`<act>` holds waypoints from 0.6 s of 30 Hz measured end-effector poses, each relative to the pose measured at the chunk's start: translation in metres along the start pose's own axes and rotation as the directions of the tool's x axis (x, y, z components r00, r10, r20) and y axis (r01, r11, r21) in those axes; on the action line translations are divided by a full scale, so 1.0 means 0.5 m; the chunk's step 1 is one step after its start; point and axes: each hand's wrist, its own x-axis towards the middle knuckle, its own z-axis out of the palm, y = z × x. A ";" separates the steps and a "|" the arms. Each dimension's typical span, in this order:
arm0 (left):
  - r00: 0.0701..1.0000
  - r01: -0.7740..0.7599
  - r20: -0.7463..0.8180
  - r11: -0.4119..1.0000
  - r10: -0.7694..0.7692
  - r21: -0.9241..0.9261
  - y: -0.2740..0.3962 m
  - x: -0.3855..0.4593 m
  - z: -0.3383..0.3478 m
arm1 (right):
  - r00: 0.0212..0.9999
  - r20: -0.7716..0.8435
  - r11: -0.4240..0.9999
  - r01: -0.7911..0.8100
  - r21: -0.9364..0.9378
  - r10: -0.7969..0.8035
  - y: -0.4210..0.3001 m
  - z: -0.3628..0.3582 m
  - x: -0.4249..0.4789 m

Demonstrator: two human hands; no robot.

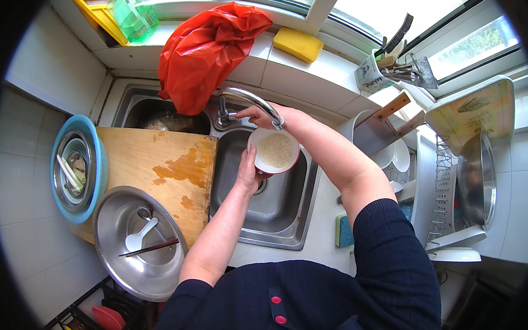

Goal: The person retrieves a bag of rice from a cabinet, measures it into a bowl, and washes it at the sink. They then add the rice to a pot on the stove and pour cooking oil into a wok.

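A bowl, white inside with a red rim (pixel 296 159), rests in my left hand (pixel 247 169) above the right basin of the steel sink (pixel 266 209). Pale grains, which look like rice, lie in it; whether there is water with them I cannot tell. The curved chrome faucet (pixel 254 98) ends just over the bowl's far edge. My right hand (pixel 261 116) reaches behind the spout, its extended finger at the handle by the faucet's base. Part of that hand is hidden by the spout.
A wooden board (pixel 156 166) covers part of the left basin. On it stand a large steel bowl (pixel 112 258) with spoons and chopsticks and a blue basin (pixel 102 169). A red plastic bag (pixel 209 56) hangs behind the sink. A cleaver (pixel 372 132) and a dish rack (pixel 431 187) are at right.
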 end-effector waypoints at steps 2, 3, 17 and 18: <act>1.000 -0.006 0.003 1.000 0.006 0.005 0.001 0.001 0.000 | 1.000 0.009 1.000 -0.027 -0.006 0.027 0.001 -0.003 0.002; 1.000 -0.019 -0.012 1.000 0.019 0.000 0.000 0.003 -0.004 | 0.999 0.011 0.999 -0.041 -0.020 0.041 -0.009 -0.008 0.002; 0.986 -0.073 -0.153 0.997 0.070 -0.012 0.017 0.008 0.004 | 0.997 -0.075 0.997 0.030 0.064 -0.025 -0.025 -0.023 0.004; 0.984 -0.074 -0.164 0.997 0.070 -0.019 0.015 0.008 0.004 | 0.996 -0.084 0.998 0.019 0.067 -0.013 -0.038 -0.025 0.002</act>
